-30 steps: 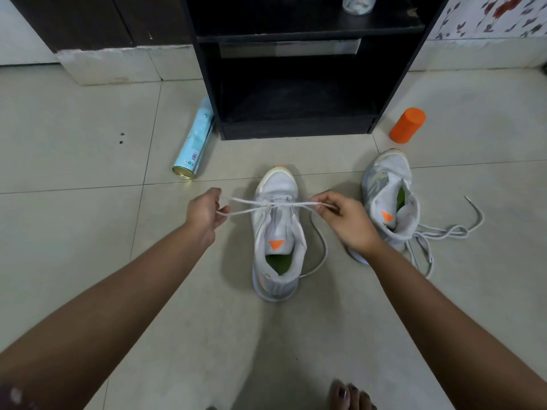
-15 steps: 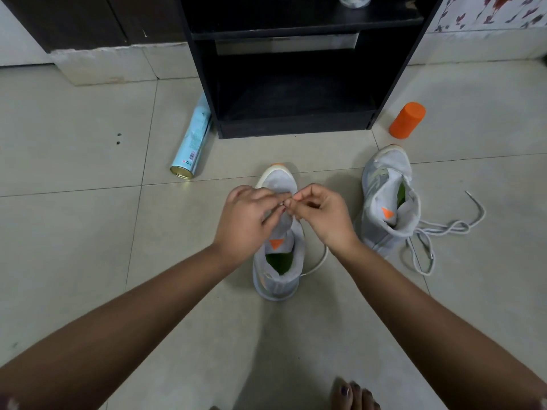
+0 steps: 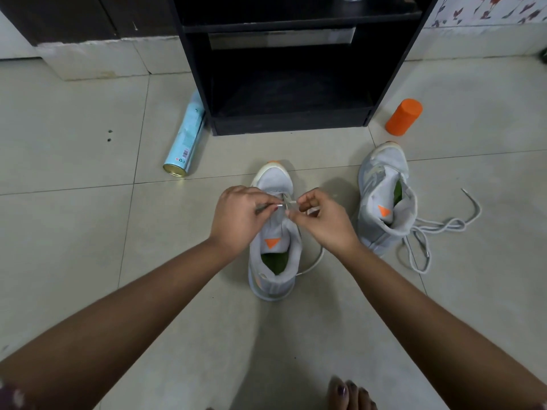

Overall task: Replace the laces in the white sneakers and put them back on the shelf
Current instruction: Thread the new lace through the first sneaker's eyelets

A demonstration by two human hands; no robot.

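Observation:
A white sneaker point(image 3: 273, 261) with an orange triangle on its tongue stands on the floor, toe pointing at the black shelf point(image 3: 290, 84). My left hand point(image 3: 236, 220) and my right hand point(image 3: 321, 220) meet over its eyelets, each pinching an end of the white lace point(image 3: 288, 204). A slack loop of that lace point(image 3: 315, 261) hangs off the shoe's right side. A second white sneaker point(image 3: 384, 199) stands to the right, with a loose grey-white lace point(image 3: 438, 229) lying on the floor beside it.
A light blue spray can point(image 3: 185, 140) lies on the tiles left of the shelf. An orange cylinder point(image 3: 404, 116) stands right of the shelf. My bare toes point(image 3: 349, 393) show at the bottom edge. A dark cabinet point(image 3: 74, 16) stands at the back left.
A second ago my hands were apart, pulling the lace taut across the shoe. They have since come together over the eyelets and stay there.

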